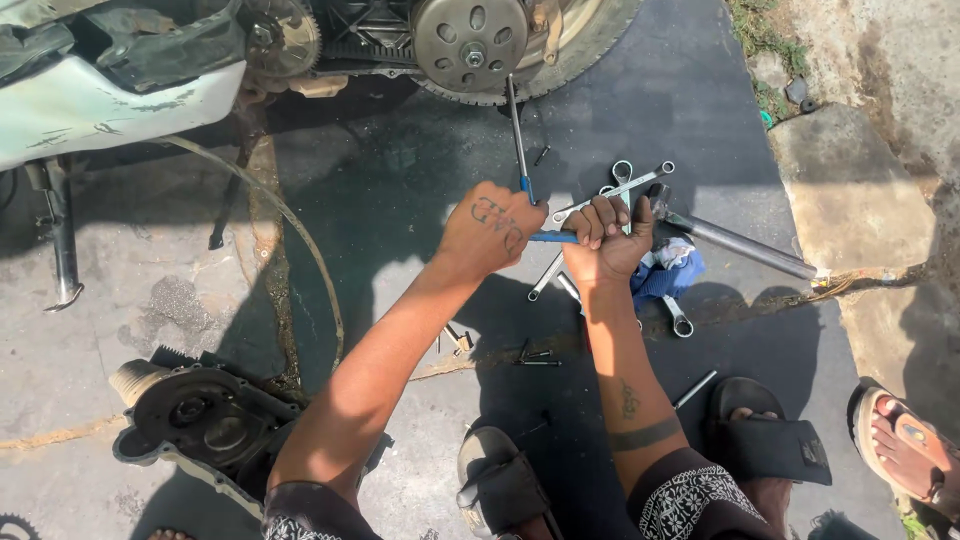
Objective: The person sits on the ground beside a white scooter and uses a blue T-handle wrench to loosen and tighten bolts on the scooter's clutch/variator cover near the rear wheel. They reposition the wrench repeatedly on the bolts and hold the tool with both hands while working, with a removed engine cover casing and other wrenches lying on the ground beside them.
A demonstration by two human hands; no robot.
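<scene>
Blue-handled T-wrench [520, 150]: long steel shaft runs from the hands up to the round clutch drum [470, 40] at the far edge of the black mat [660, 100]. Its tip meets the drum's lower rim.

Left hand [492, 228]: fist shut around the blue crossbar, fingers pressed together, knuckles up.

Right hand [605, 238]: fingers curled tight over the other end of the same crossbar. Hands sit just beside each other, near the mat's middle.

Spanners [612, 190]: loose pile on the mat, directly behind and under the right hand. One more spanner [678, 318] lies nearer the person. Steel pipe [740, 243] angles off toward the mat's right edge. Blue rag [668, 270] bunched just right of the right wrist.

Containers: engine cover [200, 420], dark, dished, lies open side up on the concrete floor [120, 290] at the near left. Contents cannot be made out beyond its own moulded bosses.

Small bolts [535, 356] scattered on the mat between the forearms.

Black sandals [765, 440] at the near edge. Another person's sandalled foot [900, 450] at the near right corner.
</scene>
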